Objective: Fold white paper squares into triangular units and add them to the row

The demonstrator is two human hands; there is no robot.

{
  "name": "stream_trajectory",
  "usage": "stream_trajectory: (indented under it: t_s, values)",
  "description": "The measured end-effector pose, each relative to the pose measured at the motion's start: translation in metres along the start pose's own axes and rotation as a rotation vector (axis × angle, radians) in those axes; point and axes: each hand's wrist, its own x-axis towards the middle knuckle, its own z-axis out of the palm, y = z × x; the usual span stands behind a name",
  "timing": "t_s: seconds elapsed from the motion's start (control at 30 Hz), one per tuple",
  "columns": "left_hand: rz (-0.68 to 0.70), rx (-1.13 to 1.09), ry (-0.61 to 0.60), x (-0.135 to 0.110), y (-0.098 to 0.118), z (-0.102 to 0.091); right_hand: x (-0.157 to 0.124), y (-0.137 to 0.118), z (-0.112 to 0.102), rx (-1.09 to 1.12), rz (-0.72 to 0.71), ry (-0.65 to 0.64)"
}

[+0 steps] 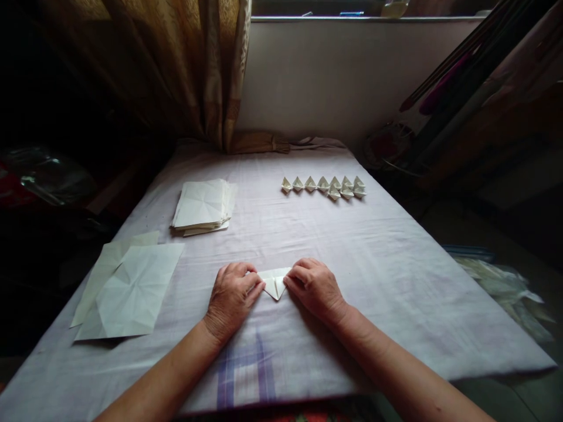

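Note:
A small piece of folded paper (274,283), white with a point toward me, lies between my hands near the front of the table. My left hand (233,292) pinches its left corner between thumb and fingers. On the opposite corner, my right hand (314,288) has a similar pinch. A crease or slit runs down the middle of the pointed part. The fingers hide both side corners of the paper.
Creased square sheets (136,290) lie at the left, with a stack of creased paper (200,204) behind them. Several small folded paper pieces (310,184) stand in rows at the back right. A curtain (215,76) hangs onto the cloth-covered table (387,264).

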Motion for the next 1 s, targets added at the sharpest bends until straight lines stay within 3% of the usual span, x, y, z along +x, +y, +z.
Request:
stream_trajectory:
  t_s: [0.13,0.3,0.5,0.77,1.0]
  values:
    - [-0.089,-0.046,0.007,0.0001,-0.0004,0.0037,-0.0019,-0.0045,0.0011,0.027,0.097,-0.009]
    - [-0.224,0.025,0.064,-0.0003,-0.0033,0.0066,-0.0055,-0.0029,0.0018,-0.023,0.238,0.094]
    - [-0.244,-0.012,-0.080,0.0048,0.0010,-0.0011,-0.0036,-0.0033,0.0001,-0.013,0.250,0.021]
    - [-0.192,-0.092,-0.056,0.0043,0.0010,0.0012,-0.0033,0.0015,0.0030,0.025,0.159,0.037]
    - [-0.047,-0.095,-0.023,0.0006,0.0008,0.0008,-0.0071,0.0009,0.0018,-0.072,-0.035,0.109]
